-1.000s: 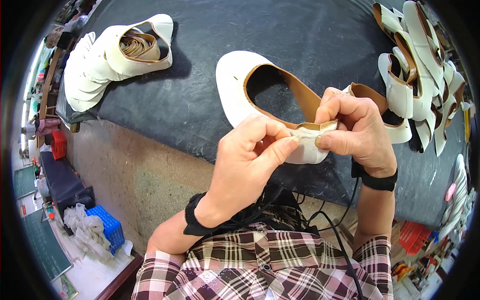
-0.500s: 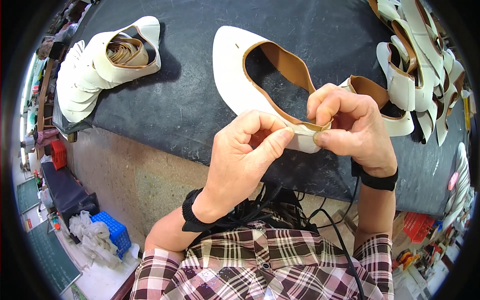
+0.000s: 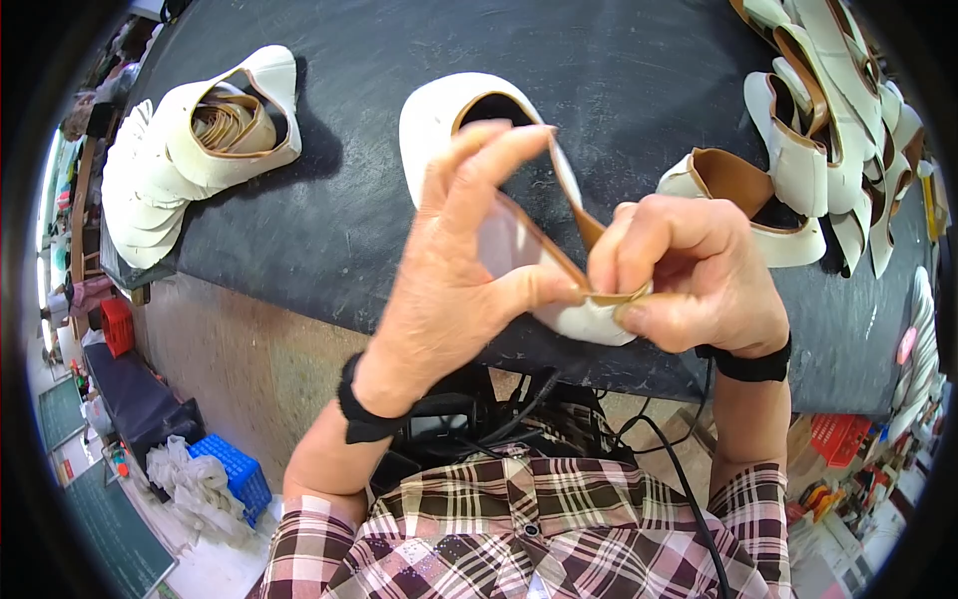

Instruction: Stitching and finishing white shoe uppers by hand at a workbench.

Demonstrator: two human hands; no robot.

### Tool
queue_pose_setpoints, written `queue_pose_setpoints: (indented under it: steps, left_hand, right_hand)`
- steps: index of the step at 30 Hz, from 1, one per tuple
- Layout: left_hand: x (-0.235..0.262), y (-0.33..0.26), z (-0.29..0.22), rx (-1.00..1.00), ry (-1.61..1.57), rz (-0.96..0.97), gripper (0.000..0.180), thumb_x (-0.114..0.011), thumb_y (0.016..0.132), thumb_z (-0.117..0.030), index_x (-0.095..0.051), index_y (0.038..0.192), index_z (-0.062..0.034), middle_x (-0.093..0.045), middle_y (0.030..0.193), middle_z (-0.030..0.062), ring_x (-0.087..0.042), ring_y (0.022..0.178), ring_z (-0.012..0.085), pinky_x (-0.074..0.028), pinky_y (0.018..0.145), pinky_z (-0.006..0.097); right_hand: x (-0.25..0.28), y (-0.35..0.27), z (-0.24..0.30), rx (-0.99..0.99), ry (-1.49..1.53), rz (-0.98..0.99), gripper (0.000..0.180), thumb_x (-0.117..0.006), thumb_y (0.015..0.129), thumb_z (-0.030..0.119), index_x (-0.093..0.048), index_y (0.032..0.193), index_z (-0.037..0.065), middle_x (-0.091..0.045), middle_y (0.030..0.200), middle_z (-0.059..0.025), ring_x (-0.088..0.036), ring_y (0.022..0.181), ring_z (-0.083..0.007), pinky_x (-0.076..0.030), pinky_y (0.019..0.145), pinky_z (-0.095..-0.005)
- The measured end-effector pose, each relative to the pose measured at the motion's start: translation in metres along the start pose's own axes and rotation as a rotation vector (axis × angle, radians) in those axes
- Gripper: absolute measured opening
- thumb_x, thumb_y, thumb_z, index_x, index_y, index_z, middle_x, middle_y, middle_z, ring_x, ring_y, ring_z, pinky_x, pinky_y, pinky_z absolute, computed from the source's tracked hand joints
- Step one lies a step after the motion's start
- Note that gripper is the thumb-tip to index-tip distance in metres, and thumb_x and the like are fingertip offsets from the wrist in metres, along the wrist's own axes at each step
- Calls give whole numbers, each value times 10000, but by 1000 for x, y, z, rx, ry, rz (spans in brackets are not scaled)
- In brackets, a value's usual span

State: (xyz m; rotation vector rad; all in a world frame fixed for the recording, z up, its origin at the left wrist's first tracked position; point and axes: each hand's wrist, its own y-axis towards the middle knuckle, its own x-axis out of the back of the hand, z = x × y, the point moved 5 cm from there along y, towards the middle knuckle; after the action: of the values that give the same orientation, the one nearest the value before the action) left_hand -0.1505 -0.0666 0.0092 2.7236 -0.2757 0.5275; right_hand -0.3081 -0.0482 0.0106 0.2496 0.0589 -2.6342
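Above the near edge of the dark bench [image 3: 329,230], both hands pinch the heel of a white shoe upper [image 3: 559,250] with tan lining. Left hand [image 3: 454,270] grips its inner rim, right hand [image 3: 689,275] clamps the heel. Left of it lies a stack of white uppers [image 3: 190,140]; right, another pile [image 3: 828,120].

shoe upper [image 3: 454,120] heel behind hands, pile [image 3: 848,110] cropped

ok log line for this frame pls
left hand: pinches white shoe upper | right hand: pinches its tan-lined heel rim | over dark table
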Motion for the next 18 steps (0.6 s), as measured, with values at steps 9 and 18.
queue_pose_setpoints:
  steps: [9, 18]
  left_hand:
    - [2, 1, -11, -170, 29, 600, 427, -759, 657, -250, -614, 1025, -89, -563, 1155, 112, -527, 1095, 280, -370, 984, 394]
    - [13, -8, -23, -175, 115, 557, 457, -770, 617, -345, -633, 949, -64, -579, 1049, 81, -539, 922, 260, -436, 820, 345]
  right_hand:
    - [1, 0, 10, -56, 51, 207, 138, -727, 734, 51, -632, 828, 15, -599, 748, 19, -499, 642, -23, -408, 563, -172]
    - [-9, 7, 10, -6, -94, 247, 131, -723, 737, 69, -612, 772, 9, -591, 711, 30, -492, 595, -16, -399, 529, -176]
